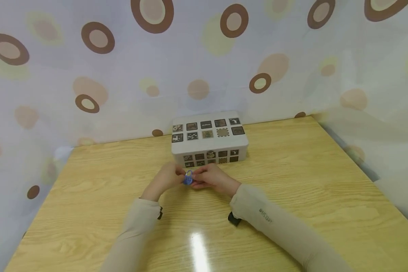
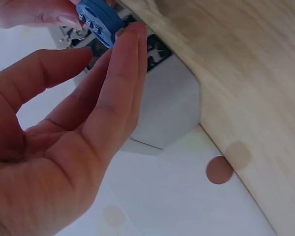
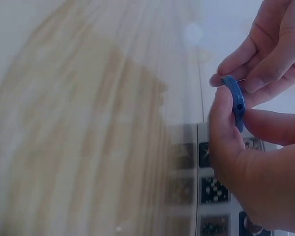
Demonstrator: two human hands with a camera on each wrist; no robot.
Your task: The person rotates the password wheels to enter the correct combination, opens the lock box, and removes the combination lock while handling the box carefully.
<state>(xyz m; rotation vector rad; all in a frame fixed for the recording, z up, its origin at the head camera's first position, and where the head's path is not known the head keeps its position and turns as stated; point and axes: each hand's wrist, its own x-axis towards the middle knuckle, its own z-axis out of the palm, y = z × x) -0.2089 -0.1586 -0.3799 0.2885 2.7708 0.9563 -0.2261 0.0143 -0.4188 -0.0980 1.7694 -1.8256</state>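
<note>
A small blue combination padlock [image 1: 188,179] is held up in front of the box, its shackle pointing upward in the head view. My right hand [image 1: 215,178] pinches it between thumb and fingers, as the right wrist view shows. My left hand [image 2: 73,128] has its fingers nearly straight, their tips against the padlock's edge. The left thumb [image 2: 64,66] stands apart from the padlock. Number dials show on the padlock's face [image 2: 94,25] in the left wrist view. Just behind both hands is a white box [image 1: 210,143] with dark square pictures and a metal clasp [image 1: 210,154] at its front.
The box's lid is down, and it stands near the back edge of a light wooden table [image 1: 292,170]. A white curtain [image 1: 190,56] with brown and beige circles hangs behind the table and along its sides. Dark bands [image 1: 234,219] show at both sleeve cuffs.
</note>
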